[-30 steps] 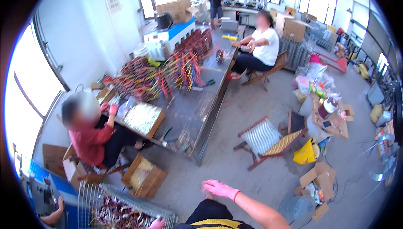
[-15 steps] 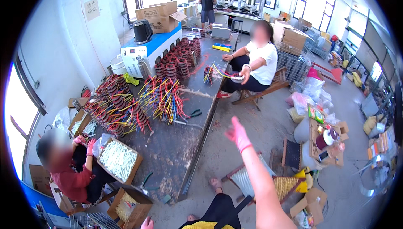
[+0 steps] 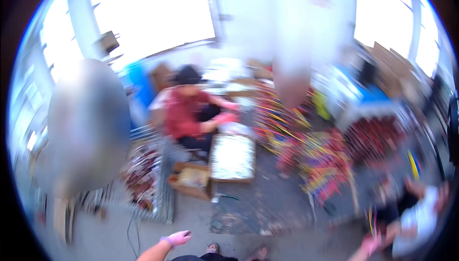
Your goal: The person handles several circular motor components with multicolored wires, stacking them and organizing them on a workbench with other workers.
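My left hand (image 3: 178, 238), in a pink glove, is low in the view above the floor. Its fingers look curled in, and I see nothing held in them. Toward the lower right is my right hand (image 3: 370, 244), also pink-gloved and smeared by motion, so its fingers cannot be read. Just above it are thin yellow and pink wires (image 3: 372, 219); whether I touch them cannot be told. Beside that hand sits a co-worker in white (image 3: 417, 222), arms blurred. Heaps of wound coils with coloured leads (image 3: 327, 163) lie on the dark worktable (image 3: 267, 203).
A co-worker in a dark red top (image 3: 184, 112) sits beyond a carton of white sticks (image 3: 233, 158). Another open carton (image 3: 191, 180) stands on the floor. Left of it is a wire crate of mixed pieces (image 3: 143, 175). Red coils (image 3: 375, 139) stand near a blue-topped machine (image 3: 366, 96). Blurred patches hide parts.
My view has swung left, smearing the picture. My right arm, stretched out mid-view before, is now at the lower right near the co-worker in white. More of my left hand shows.
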Demonstrator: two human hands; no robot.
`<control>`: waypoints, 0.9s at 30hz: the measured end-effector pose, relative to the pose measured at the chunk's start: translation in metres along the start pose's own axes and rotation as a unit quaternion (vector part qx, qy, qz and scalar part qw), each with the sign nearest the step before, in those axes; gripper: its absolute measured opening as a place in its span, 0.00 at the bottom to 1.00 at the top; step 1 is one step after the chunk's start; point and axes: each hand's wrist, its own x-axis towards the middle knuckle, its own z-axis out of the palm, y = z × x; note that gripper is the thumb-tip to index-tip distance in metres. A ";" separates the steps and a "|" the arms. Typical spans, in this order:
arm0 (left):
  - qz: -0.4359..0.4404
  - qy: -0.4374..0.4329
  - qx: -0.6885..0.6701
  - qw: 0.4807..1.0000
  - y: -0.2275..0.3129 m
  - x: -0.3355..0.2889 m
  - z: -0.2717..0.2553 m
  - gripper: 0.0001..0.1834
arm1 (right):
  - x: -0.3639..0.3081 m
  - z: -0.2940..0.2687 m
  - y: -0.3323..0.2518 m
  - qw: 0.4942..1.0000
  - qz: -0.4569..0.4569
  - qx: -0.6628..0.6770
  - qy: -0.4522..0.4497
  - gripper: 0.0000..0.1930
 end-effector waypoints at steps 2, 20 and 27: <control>0.002 0.026 -0.024 0.999 -0.046 0.000 0.015 0.33 | -0.002 -0.006 0.037 0.984 0.176 0.006 -0.007 0.17; 0.229 0.285 -0.576 0.731 -0.014 -0.060 -0.100 0.54 | -0.563 0.421 0.566 0.682 0.583 -0.254 -0.362 0.31; 0.267 0.269 -0.826 0.418 -0.202 -0.087 -0.199 0.21 | -0.671 0.477 0.595 0.401 0.507 -0.393 -0.654 0.29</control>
